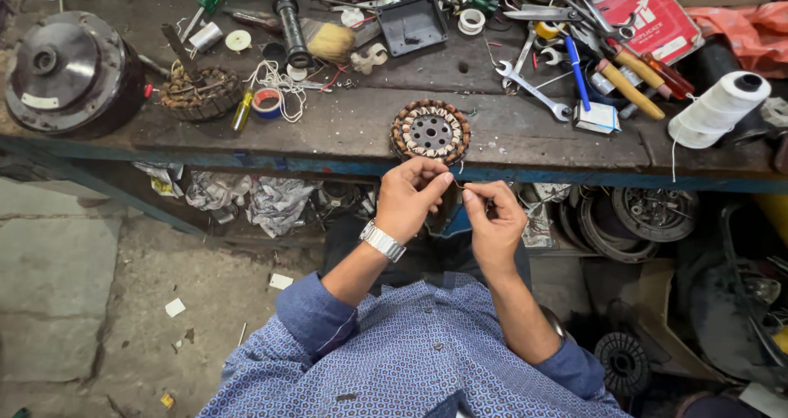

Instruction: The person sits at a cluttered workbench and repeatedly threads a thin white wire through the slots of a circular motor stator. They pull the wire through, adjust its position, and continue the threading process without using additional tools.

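A thin wire (461,186) is pinched between thumb and forefinger of the left hand (410,198) and of the right hand (495,221); the remaining fingers of both hands are curled inward. The wire spans the short gap between the two pinches and is held just below the front edge of the workbench (345,131). A metal wristwatch (382,241) is worn on the left wrist. Directly above the hands, at the bench edge, a round wound stator (430,131) with copper coils is laid flat. A spanner (532,91) is seen to its right, a white thread cone (719,109) further right, and a dark motor housing (72,72) far left.
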